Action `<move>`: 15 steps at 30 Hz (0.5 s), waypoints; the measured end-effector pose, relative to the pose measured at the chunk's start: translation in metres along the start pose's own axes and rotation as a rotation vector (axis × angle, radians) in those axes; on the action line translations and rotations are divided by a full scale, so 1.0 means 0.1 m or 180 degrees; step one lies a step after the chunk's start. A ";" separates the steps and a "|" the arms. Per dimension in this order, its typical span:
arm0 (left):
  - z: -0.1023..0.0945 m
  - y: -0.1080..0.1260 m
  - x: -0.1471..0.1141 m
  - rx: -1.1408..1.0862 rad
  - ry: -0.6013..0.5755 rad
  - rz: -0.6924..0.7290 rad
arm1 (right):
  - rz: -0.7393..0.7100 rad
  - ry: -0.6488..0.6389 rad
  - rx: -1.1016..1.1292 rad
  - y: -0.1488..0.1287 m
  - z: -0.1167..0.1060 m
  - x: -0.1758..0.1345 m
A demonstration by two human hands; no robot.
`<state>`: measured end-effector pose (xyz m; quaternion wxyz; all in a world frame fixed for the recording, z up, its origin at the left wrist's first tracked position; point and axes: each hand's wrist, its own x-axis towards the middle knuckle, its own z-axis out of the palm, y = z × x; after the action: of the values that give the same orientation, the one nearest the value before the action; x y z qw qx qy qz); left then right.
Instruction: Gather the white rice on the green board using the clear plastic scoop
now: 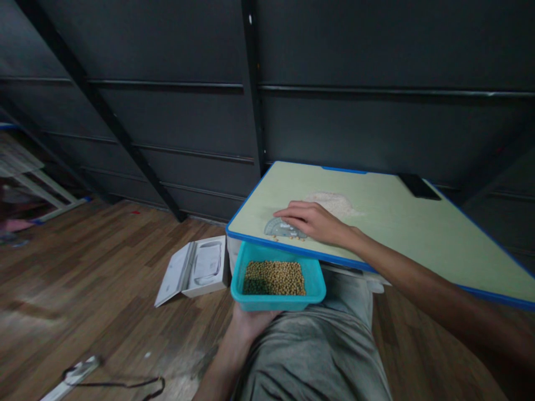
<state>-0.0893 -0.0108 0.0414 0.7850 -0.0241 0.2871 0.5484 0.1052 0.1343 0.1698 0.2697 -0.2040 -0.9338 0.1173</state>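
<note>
- Turquoise plastic, rectangular and open-topped, is the tub [273,306] that is held at the near edge of the table, above the lap; its far rim is partly overhung by the tabletop.
- Round, tan, dried beans [276,278] are contained in the tub, spread over its bottom.
- The tub is supported from below by the left hand [253,323]; its fingers are hidden underneath, so whether they are closed on the tub cannot be told.
- A clear, half-round plastic protractor [273,228] is laid on the pale green, blue-edged table [401,228], close to the tub.
- The protractor is partly covered by the right hand [307,217]; its fingers are held close together and stretched across it, but whether it is pinched cannot be told.
- A few loose tan beans [291,238] are scattered between the protractor and the table's edge.
- A whitish, grainy heap [334,203] is seen just beyond the right hand.
</note>
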 end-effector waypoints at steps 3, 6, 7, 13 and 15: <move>0.00 0.00 0.00 0.0012 0.0050 0.0013 | -0.0037 -0.0014 0.0048 -0.03 0.01 0.00; -0.02 -0.01 0.01 -0.0013 -0.0057 0.0050 | -0.0057 -0.0039 0.0080 -0.05 0.02 0.00; -0.02 -0.01 0.01 -0.0028 -0.0115 0.0055 | -0.0068 -0.0040 0.0091 -0.06 0.02 0.00; -0.02 0.00 0.02 -0.0035 -0.0027 0.0050 | -0.0101 -0.0011 0.0154 -0.08 0.04 -0.02; -0.02 0.00 0.01 -0.0013 0.0060 0.0063 | -0.0139 0.0017 0.0171 -0.08 0.05 -0.02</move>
<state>-0.0900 -0.0101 0.0392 0.7767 -0.0280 0.2935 0.5566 0.1012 0.1253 0.1674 0.2800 -0.1766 -0.9338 0.1359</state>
